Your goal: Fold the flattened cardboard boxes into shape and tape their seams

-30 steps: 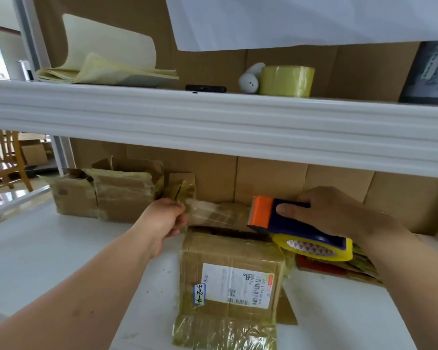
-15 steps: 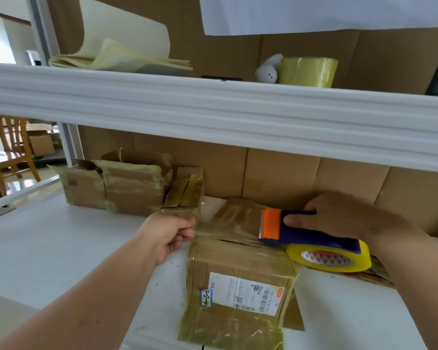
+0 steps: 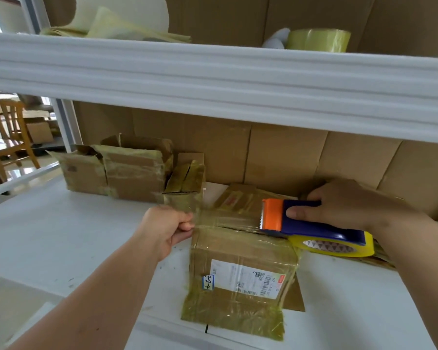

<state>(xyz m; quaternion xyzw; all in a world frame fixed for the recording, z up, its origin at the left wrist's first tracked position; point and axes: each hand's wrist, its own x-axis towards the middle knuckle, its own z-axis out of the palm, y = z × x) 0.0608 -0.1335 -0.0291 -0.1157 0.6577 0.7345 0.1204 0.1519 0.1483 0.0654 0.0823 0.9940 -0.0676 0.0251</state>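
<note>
Head view: the box (image 3: 240,263) stands on the white bench (image 3: 61,236), label toward the camera. The left hand (image 3: 163,228) pinches the free end of clear tape (image 3: 225,218) stretched across the box top. The right hand (image 3: 344,205) grips the dispenser (image 3: 306,224) at the box's right edge. More boxes (image 3: 127,170) stand behind.

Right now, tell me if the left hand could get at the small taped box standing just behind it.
Probably yes: the small taped box stands just beyond the left hand, nothing between, but it pinches the tape strip.
</note>
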